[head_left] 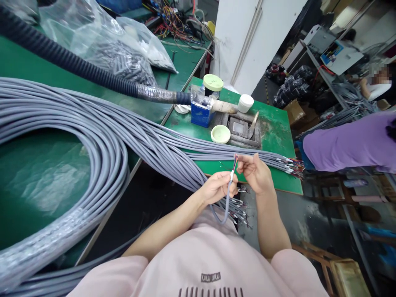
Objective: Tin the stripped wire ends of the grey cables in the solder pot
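My left hand is closed around the end of a grey multi-core cable, gripping it at a white band just below the stripped tip. Thin coloured wires fan upward out of that tip. My right hand is beside them, its thumb raised apart from the index finger, whose tip reaches the wires; the other fingers are loosely curled. Behind the hands, a row of grey cables crosses the green bench, ending at the right in stripped coloured wires. More stripped cable ends hang below my left hand.
A solder pot with a spatula is set in the green bench, beside a blue box, a black hose and round tubs. A large cable coil fills the left. A person in purple is at right.
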The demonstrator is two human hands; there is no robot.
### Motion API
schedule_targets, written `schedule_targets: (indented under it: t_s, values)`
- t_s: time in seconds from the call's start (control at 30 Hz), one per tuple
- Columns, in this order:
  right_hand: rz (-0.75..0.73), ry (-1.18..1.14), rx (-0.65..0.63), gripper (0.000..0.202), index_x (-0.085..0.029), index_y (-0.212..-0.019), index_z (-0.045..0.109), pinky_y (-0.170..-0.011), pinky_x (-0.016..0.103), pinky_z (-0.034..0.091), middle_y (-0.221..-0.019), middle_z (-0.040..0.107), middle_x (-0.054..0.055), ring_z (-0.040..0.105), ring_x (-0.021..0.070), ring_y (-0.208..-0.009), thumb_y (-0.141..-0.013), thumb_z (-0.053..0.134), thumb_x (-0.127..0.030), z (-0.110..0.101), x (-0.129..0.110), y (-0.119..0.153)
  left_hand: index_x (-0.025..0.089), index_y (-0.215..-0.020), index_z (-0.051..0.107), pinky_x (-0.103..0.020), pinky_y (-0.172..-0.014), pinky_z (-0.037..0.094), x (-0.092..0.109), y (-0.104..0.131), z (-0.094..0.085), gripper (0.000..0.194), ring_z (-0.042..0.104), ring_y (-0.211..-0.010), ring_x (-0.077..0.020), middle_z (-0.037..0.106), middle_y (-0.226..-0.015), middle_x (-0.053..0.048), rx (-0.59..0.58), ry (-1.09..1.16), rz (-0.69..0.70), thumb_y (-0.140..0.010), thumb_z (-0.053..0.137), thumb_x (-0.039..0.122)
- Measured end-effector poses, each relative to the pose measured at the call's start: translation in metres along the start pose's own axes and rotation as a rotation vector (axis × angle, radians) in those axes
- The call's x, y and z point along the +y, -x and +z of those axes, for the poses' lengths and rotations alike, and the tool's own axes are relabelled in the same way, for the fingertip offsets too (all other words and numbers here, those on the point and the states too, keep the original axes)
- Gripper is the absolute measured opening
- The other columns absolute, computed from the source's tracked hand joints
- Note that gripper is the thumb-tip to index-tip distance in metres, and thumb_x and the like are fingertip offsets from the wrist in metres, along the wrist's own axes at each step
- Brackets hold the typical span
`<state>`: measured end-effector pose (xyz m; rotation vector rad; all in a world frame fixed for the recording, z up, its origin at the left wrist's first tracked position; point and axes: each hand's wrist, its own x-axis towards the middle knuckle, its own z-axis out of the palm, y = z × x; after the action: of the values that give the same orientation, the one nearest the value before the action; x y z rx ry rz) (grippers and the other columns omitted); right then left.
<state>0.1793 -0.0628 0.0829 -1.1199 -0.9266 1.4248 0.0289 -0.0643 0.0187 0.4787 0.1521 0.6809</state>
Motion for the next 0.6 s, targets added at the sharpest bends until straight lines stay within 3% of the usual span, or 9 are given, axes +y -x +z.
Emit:
schedule_targets:
  t_s: [0.3,0.5,0.6]
  values:
    - [-0.005,0.024,-0.001,0.052,-0.020,-0.101,0.075,-0.074,0.032,0.048,-0.088,0.071,0.007,0.061,0.0185,-0.081,-0.090,0.044,-0.061,-0.003,-0.001,0.001,0.012,-0.083,0.065,-0.028,-0.064,0.043,0.008,-0.001,-0.008,0.024,0.054,-0.049,-0.0096,0.054,-0.057,0.003,-0.038,0.134,0.053,-0.082,0.070,0.035]
    - [0.011,-0.038,-0.074,0.061,-0.024,-0.113,0.070,-0.093,0.038,0.049,-0.119,0.070,0.007,0.060,0.0238,-0.117,-0.088,0.037,-0.069,-0.002,-0.002,-0.001,0.013,-0.085,0.065,-0.028,-0.065,0.044,0.012,-0.002,-0.014,0.022,0.053,-0.049,-0.0093,0.053,-0.058,0.003,-0.026,0.163,0.064,-0.082,0.070,0.034]
    - [0.017,-0.054,-0.099,0.064,-0.026,-0.119,0.066,-0.101,0.042,0.046,-0.127,0.066,0.007,0.056,0.0242,-0.125,-0.088,0.033,-0.071,-0.002,-0.003,-0.001,0.013,-0.084,0.064,-0.028,-0.065,0.045,0.014,-0.002,-0.015,0.022,0.052,-0.050,-0.0090,0.052,-0.058,0.004,-0.015,0.156,0.067,-0.081,0.070,0.034]
